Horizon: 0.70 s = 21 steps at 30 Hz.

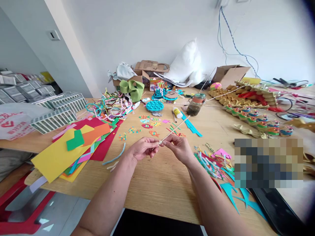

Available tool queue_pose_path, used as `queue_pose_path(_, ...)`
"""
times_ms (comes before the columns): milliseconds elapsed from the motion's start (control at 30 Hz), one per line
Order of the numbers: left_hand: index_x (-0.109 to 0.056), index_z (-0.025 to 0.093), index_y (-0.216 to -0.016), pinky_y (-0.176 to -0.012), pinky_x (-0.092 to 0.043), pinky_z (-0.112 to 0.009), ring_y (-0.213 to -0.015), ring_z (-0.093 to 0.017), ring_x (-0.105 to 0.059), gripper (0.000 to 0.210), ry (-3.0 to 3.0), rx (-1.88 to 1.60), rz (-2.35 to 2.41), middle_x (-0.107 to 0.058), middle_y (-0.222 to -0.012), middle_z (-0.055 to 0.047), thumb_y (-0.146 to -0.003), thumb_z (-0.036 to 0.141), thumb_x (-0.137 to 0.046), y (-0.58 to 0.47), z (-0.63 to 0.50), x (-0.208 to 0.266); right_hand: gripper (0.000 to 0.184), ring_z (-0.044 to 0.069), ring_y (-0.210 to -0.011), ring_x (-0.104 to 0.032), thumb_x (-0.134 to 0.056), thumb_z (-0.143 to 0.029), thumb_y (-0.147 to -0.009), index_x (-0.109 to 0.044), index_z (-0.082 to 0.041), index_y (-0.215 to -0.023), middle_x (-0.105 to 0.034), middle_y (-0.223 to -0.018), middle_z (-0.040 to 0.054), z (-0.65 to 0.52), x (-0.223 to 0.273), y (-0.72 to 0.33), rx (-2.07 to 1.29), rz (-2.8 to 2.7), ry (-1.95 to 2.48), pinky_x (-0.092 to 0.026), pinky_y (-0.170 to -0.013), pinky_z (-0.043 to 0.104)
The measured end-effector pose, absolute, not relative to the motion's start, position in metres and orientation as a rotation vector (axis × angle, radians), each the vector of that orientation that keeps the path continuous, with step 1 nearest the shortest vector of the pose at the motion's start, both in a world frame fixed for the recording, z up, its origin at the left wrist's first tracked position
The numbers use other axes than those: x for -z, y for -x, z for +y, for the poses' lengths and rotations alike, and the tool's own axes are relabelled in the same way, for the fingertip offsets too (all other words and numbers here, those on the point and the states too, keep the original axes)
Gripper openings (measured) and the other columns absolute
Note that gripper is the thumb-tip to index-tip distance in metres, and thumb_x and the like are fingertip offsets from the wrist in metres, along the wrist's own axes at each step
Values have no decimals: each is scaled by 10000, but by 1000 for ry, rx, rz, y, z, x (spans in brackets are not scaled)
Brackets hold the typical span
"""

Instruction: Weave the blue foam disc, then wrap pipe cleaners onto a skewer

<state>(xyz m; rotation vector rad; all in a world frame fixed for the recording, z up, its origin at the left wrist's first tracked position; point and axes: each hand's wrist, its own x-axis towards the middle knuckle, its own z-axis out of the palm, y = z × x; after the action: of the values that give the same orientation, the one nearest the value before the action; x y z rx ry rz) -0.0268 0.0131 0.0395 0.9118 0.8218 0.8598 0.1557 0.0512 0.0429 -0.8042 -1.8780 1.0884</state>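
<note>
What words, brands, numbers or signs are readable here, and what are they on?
No words, brands or numbers can be read.
White plastic bag: a red heart sign; the red lettering is too blurred.
White bottle: the yellow label's print is too small.

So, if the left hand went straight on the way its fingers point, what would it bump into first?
Probably the right hand: the left hand points across at it, with the small white piece seemingly pinched between them. Depth is hard to judge from one view.
</note>
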Motion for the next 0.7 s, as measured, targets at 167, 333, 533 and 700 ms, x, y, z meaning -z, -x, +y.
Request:
queue_pose_path(167,-601,119,-956,-547,-496,-240,-537,-111,-609,388,-998,-933,990,-658,-697,-47,-711,411,-676,19,12,-39,211,157,-647,-570,-615,-354,-774,-648,-162,-694,-653,-675,36,53,-40,-154,-1039,-1839,901,-430,-622,277)
queue_pose_path(333,-590,162,-1036,-682,-510,-282,-756,-167,-662,348,-1368,-1158,1271,-695,-878,-92,-733,316,-664,9,15,-32,234,155,-604,-536,-613,-379,-753,-638,-161,-672,-639,-639,36,55,-35,-152,-1007,-1812,983,-402,-580,277)
queue_pose_path(533,-672,186,-902,-662,-475,-239,-712,-150,-643,156,-1803,-1269,1547,-703,-782,-56,-808,242,-561,6,14,-24,277,155,-621,-533,-610,-424,-754,-678,-156,-739,-647,-665,39,55,-33,-150,-1131,-1788,989,-387,-576,271)
queue_pose_path(700,-674,186,-894,-626,-462,-224,-661,-139,-634,172,-1835,-1293,1653,-695,-731,-42,-825,259,-534,8,13,-23,298,152,-631,-535,-638,-442,-730,-661,-149,-783,-648,-700,41,57,-30,-151,-1214,-1738,971,-392,-583,268)
